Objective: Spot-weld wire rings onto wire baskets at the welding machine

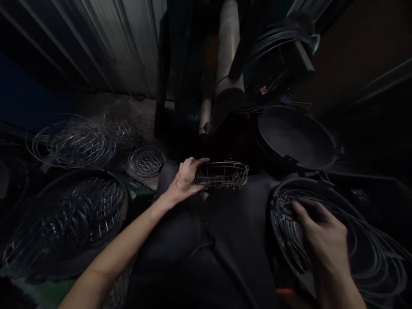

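In the middle of the head view, a small wire basket (225, 175) is held at its left end by my left hand (188, 178), with the thumb and fingers gripping its rim. The basket is just in front of my dark-covered lap. To the right, my right hand (322, 229) hovers at a round tub (277, 206) with wire pieces (286, 210) and loops of wire inside. Its thumb and fingers are closed together above the wire pieces. Blur and darkness hide what they pinch.
Wire rings and grids lie heaped on the floor (80, 143) and in a round tub (124, 193) at left. A wire disc (147, 162) lies close to my knee. Ahead stands a machine with a thick pipe (229, 51); a round pan (296, 135) is at right.
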`<state>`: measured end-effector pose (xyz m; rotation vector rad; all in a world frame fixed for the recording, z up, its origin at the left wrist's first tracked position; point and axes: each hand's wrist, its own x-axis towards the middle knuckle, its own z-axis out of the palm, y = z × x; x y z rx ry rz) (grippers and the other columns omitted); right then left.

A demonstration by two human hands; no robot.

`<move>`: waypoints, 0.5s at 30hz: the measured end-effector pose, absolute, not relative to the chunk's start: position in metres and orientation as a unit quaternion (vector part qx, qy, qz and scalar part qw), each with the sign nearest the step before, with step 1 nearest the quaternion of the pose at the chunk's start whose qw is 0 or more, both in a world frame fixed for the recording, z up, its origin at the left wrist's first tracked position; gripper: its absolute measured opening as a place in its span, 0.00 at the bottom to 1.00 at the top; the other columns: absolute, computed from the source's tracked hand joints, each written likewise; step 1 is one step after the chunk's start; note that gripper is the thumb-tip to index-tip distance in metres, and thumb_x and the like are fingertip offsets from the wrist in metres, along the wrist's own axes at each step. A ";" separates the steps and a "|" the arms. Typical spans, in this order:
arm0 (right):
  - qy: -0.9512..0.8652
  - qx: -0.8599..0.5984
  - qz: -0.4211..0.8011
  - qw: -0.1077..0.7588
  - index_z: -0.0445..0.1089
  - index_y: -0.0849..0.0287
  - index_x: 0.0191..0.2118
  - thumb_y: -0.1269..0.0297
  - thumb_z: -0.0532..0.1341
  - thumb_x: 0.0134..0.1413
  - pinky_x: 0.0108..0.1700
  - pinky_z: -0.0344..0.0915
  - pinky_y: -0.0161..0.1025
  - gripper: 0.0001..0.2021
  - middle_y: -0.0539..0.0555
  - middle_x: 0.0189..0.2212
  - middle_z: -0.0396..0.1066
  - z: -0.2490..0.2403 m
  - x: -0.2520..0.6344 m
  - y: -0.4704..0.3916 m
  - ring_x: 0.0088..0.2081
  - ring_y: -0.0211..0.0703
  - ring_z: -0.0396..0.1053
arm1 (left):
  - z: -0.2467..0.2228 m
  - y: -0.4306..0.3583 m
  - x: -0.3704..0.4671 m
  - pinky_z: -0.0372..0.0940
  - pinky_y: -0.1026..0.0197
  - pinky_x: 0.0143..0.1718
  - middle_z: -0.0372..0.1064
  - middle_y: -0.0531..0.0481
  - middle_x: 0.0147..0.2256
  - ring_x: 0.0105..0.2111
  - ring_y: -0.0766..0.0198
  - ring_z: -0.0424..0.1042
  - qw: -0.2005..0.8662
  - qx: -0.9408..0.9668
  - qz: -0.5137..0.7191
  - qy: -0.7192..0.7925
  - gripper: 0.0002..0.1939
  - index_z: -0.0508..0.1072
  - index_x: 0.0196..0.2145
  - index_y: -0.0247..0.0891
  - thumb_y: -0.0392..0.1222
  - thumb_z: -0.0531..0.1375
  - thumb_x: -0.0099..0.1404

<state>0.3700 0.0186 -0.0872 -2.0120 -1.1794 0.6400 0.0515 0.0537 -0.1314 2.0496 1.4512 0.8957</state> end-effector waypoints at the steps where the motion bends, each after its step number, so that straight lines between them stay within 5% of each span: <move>1: -0.497 -0.741 0.272 0.361 0.73 0.57 0.33 0.50 0.64 0.42 0.37 0.67 0.41 0.16 0.54 0.31 0.74 -0.075 0.347 0.027 0.33 0.47 0.70 | -0.124 0.058 0.053 0.59 0.53 0.47 0.61 0.46 0.44 0.44 0.55 0.62 0.213 0.760 0.308 0.532 0.33 0.56 0.57 0.39 0.40 0.63 0.56; 7: -0.674 -0.559 0.346 0.338 0.74 0.57 0.34 0.56 0.61 0.52 0.41 0.66 0.39 0.10 0.52 0.32 0.74 -0.057 0.258 0.072 0.36 0.43 0.71 | -0.103 0.076 0.053 0.57 0.53 0.43 0.59 0.44 0.44 0.43 0.54 0.60 0.102 0.795 0.235 0.549 0.34 0.52 0.60 0.38 0.34 0.59 0.58; 15: -0.640 -0.555 0.404 0.344 0.68 0.58 0.35 0.54 0.62 0.49 0.33 0.65 0.36 0.12 0.52 0.30 0.71 -0.083 0.230 0.098 0.29 0.40 0.68 | -0.105 0.080 0.045 0.56 0.54 0.42 0.60 0.42 0.43 0.42 0.54 0.61 0.057 0.789 0.211 0.574 0.33 0.53 0.60 0.35 0.32 0.57 0.57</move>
